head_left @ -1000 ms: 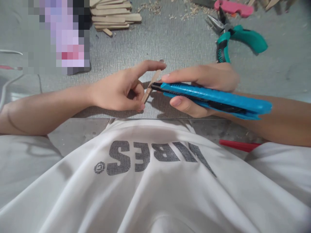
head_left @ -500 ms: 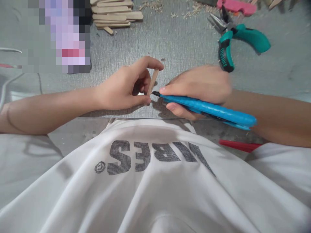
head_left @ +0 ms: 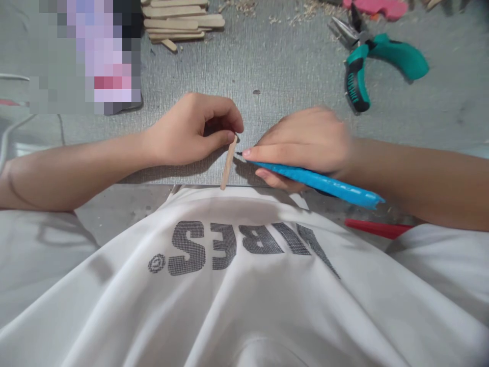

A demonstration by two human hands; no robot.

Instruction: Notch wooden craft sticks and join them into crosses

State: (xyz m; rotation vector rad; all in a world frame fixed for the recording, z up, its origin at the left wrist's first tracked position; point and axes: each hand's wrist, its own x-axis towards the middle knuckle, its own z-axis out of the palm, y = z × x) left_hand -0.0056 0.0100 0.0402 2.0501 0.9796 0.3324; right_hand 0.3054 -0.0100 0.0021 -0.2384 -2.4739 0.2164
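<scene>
A short wooden craft stick is pinched at its upper end by my left hand; its lower end hangs free over the table's front edge. My right hand is wrapped round a blue utility knife, its dark tip pointing left, close to the stick's upper part. Whether the tip touches the wood I cannot tell. The knife's back end sticks out below my right wrist.
Pliers with teal handles lie spread at the upper right. A pile of craft sticks is at the top. Wood shavings and a pink object lie along the far side. A white cable runs at the left.
My left hand's grip has moved from both ends of the stick to its upper end, and the stick has shifted down and left. The knife has moved slightly left.
</scene>
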